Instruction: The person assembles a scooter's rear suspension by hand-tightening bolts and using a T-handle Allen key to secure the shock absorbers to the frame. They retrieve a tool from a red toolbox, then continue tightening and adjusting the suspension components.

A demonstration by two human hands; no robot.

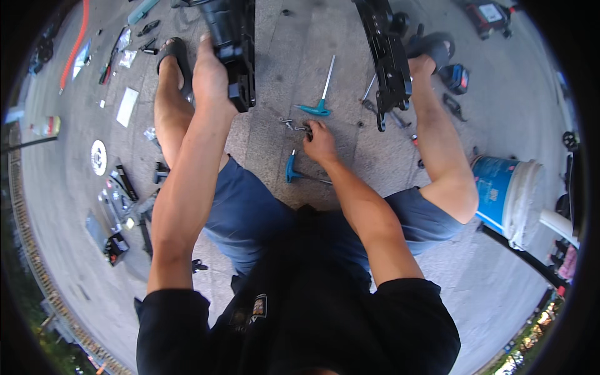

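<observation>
My left hand (211, 75) grips the side of a long black plastic part (232, 47), raised at the top of the view; its far end is cut off by the picture's edge. On the paving, my right hand (320, 144) is closed with its fingertips pinched on a small bolt (307, 130). Several more silvery bolts (289, 124) lie beside those fingertips. A teal T-handle hex key (319, 109) lies just beyond the hand, and a blue-handled hex key (291, 169) lies nearer to me. To the right stands a second black frame-like part (389, 59), untouched by either hand.
A blue and white bucket (500, 194) stands by my right knee. Past my right foot lie a battery pack (455, 79) and a dark red case (490, 19). A brake disc (99, 157), a white paper (127, 106), a red coiled hose (76, 44) and scattered tools lie left.
</observation>
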